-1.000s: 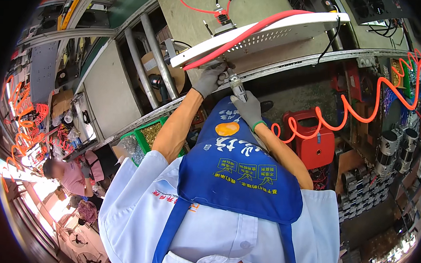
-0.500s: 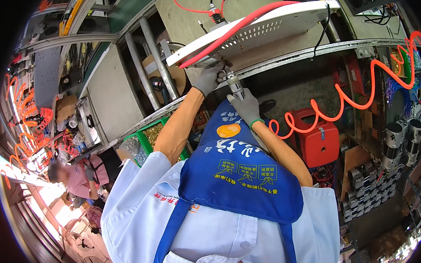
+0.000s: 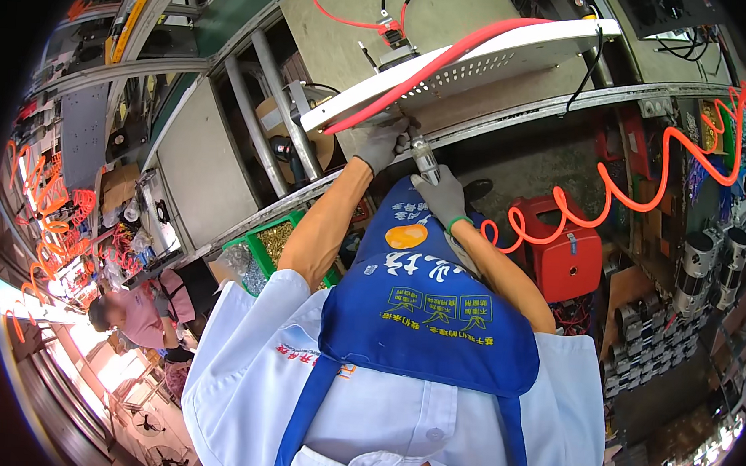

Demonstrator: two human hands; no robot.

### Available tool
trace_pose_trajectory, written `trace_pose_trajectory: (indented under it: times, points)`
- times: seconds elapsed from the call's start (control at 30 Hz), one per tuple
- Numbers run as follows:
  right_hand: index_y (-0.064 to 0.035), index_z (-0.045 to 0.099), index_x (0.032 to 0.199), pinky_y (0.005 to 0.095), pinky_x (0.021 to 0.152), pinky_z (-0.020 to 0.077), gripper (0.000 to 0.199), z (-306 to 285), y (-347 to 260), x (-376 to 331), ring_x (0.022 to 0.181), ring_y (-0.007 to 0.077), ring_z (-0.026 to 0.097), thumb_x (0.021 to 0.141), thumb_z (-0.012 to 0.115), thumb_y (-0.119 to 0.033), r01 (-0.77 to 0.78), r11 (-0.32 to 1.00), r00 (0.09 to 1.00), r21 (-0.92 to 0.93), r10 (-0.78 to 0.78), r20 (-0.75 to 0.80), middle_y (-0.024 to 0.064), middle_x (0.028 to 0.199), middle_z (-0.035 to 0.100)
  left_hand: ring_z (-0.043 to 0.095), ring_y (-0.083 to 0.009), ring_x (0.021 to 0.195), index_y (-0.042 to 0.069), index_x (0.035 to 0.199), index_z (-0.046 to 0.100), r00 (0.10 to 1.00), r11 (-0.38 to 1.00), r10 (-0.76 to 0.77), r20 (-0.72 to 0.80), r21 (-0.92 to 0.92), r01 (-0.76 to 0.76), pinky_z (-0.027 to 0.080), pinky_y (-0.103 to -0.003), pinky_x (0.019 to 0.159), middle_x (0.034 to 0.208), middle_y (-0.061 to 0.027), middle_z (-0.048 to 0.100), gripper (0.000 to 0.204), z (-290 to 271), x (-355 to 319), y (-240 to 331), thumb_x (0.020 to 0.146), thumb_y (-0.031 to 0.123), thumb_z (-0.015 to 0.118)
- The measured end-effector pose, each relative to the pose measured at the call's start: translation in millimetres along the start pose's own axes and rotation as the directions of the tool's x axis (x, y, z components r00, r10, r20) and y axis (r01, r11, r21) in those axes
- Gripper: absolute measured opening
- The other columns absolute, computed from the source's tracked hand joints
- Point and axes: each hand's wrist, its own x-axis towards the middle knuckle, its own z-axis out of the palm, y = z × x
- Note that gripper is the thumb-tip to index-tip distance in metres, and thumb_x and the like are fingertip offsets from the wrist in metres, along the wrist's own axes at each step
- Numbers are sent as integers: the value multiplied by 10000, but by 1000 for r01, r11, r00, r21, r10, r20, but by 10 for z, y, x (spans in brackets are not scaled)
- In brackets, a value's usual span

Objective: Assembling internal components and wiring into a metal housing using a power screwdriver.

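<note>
My right hand (image 3: pixel 443 198), in a grey glove with a green cuff, is wrapped round a silver air screwdriver (image 3: pixel 425 161). The tool's nose points up at the underside of a white slotted metal panel (image 3: pixel 470 74), near its left end. Close by that nose, my grey-gloved left hand (image 3: pixel 381 146) has its fingers curled together under the panel's edge; whatever they pinch is too small and hidden to name. A thick red tube (image 3: pixel 437 65) runs along the panel. Behind it lies a small black part with red and black wires (image 3: pixel 391 33).
An orange coiled hose (image 3: pixel 609 193) loops across the right side. Below it stands a red plastic case (image 3: pixel 564 264), with stacked silver cylinders (image 3: pixel 666 350) farther right. A green bin of small parts (image 3: pixel 273 240) is by my left forearm. Another person (image 3: pixel 142 315) works at far left.
The panel, its wiring and the hose appear slightly lower and farther right in view. Both hands and the screwdriver have shifted a little the same way, with their grips unchanged.
</note>
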Motion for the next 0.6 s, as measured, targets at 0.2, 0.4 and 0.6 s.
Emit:
trace_pose_trajectory:
  times: [0.2, 0.4, 0.6]
  points:
    - [-38, 622, 1044, 437, 804, 513, 479, -4, 32, 34, 887, 371, 684, 800, 754, -428, 21, 1000, 1000, -3, -21, -10, 198, 924, 697, 400, -29, 559, 39, 1070, 665, 999, 999, -47, 0, 2, 47, 291, -200, 457, 807, 12, 617, 251, 10, -28, 56, 1050, 246, 524]
    - [-68, 627, 1044, 464, 838, 507, 487, -29, 107, 62, 948, 393, 672, 781, 742, -461, -22, 1000, 999, 9, 22, 32, 196, 964, 697, 423, -25, 572, 34, 1069, 659, 997, 996, -80, 23, 40, 79, 310, -196, 459, 820, 7, 623, 233, 10, 10, 69, 1048, 217, 517]
    - [-70, 623, 1060, 473, 849, 505, 523, -8, 105, 113, 966, 406, 669, 768, 747, -486, -30, 999, 999, -17, 30, 36, 215, 985, 696, 435, -27, 562, 42, 1031, 658, 997, 990, -18, -75, 137, 29, 324, -195, 455, 812, 5, 639, 197, 66, 5, 72, 1024, 194, 534]
